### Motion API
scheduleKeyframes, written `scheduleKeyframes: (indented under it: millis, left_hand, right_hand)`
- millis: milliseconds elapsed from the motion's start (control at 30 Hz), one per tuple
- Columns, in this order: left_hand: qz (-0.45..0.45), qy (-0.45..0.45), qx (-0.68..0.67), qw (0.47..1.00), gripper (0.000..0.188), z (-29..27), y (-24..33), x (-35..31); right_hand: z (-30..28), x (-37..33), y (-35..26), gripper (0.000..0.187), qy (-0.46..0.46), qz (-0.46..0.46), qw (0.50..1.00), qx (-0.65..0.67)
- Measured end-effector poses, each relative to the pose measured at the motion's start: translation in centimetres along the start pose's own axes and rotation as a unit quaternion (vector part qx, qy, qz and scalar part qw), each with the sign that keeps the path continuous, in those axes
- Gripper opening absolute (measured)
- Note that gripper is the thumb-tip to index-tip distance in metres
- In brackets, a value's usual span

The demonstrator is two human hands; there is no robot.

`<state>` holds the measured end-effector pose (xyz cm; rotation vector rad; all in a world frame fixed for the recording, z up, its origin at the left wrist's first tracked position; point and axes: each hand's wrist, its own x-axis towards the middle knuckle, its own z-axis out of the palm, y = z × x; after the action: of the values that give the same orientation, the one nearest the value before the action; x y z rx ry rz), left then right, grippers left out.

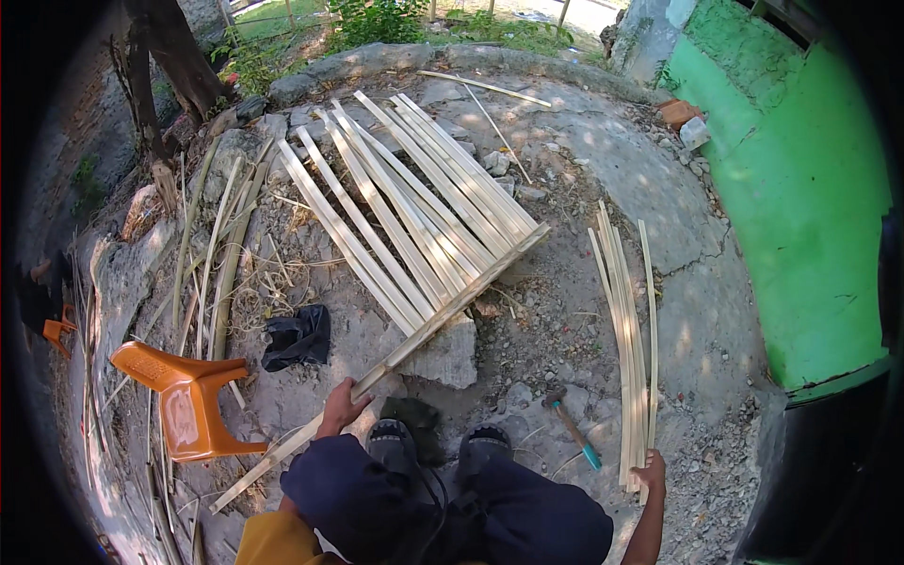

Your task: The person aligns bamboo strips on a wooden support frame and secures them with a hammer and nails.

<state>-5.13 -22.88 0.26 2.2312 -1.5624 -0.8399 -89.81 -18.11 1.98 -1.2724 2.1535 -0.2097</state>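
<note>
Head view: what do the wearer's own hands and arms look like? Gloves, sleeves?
The left hand and right hand wear no gloves. Mustard-yellow fabric, probably the left sleeve, shows at the lower edge; the visible right forearm has no sleeve. Fine markings: can't tell.

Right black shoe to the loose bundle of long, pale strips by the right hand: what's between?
A dark-headed, teal-gripped hammer lies on the stony ground between shoe and bundle; it shows in the head view.
</note>
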Motion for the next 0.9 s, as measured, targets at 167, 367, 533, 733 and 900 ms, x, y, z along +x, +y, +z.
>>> scheduleKeyframes:
  millis: [167,367,533,733,900]
  left_hand:
    - [0.005,-0.002,0.039,0.999,0.06,0.1,0.5,1.0]
    - [0.017,0.02,0.045,0.999,0.052,0.1,1.1,1.4]
    - [0.033,0.076,0.058,0.995,0.045,-2.1,3.2,0.1]
    - [0.051,0.088,0.078,0.992,0.045,-6.2,8.2,-1.1]
    - [0.068,0.086,0.143,0.984,0.049,-11.8,11.4,-2.4]
  right_hand:
    - [-0.6,-0.8,-5.6,0.066,0.162,-0.092,0.981,-0.053]
    - [3.9,2.2,-17.5,0.047,0.056,-0.15,0.977,0.138]
    - [11.4,6.2,-31.8,0.05,-0.17,-0.069,0.897,0.401]
    - [19.5,10.8,-45.7,0.055,-0.358,-0.01,0.745,0.563]
    - [23.8,9.7,-55.4,0.049,-0.425,-0.027,0.686,0.59]
